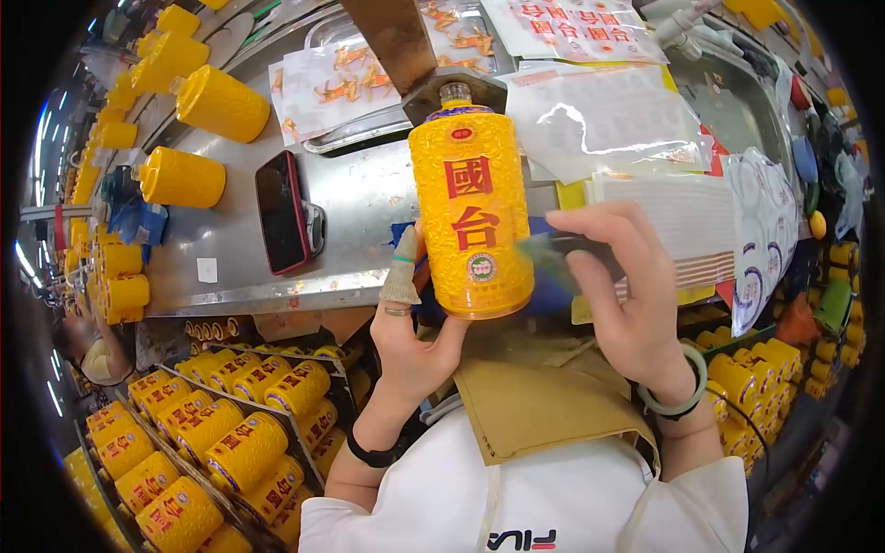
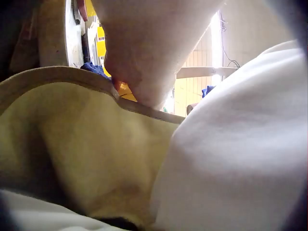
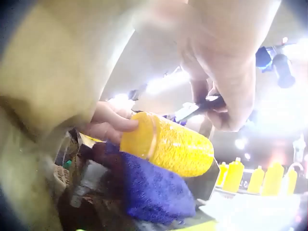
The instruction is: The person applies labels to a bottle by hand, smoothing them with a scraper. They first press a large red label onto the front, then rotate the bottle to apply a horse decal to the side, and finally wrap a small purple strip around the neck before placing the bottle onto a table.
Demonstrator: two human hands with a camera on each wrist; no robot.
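A yellow textured bottle (image 1: 470, 207) with red characters and a round green-and-white emblem is held neck away from the body. The left hand (image 1: 410, 336) grips its lower left side and base, a cover on one finger. At the bottle's lower right, the right hand (image 1: 631, 295) pinches a dark-handled brush-like tool, blurred near the emblem. In the right wrist view the right hand (image 3: 221, 62) holds the tool over the bottle (image 3: 168, 144), above a blue cloth (image 3: 159, 192). The left wrist view shows part of the left hand (image 2: 144, 48); its fingers are hidden.
A phone (image 1: 282, 214) lies left on the metal table (image 1: 346, 194). Sticker sheets (image 1: 608, 120) lie right and at the back, beside a metal post (image 1: 392, 37). Several yellow bottles (image 1: 221, 103) stand at the left; more fill racks at lower left and right.
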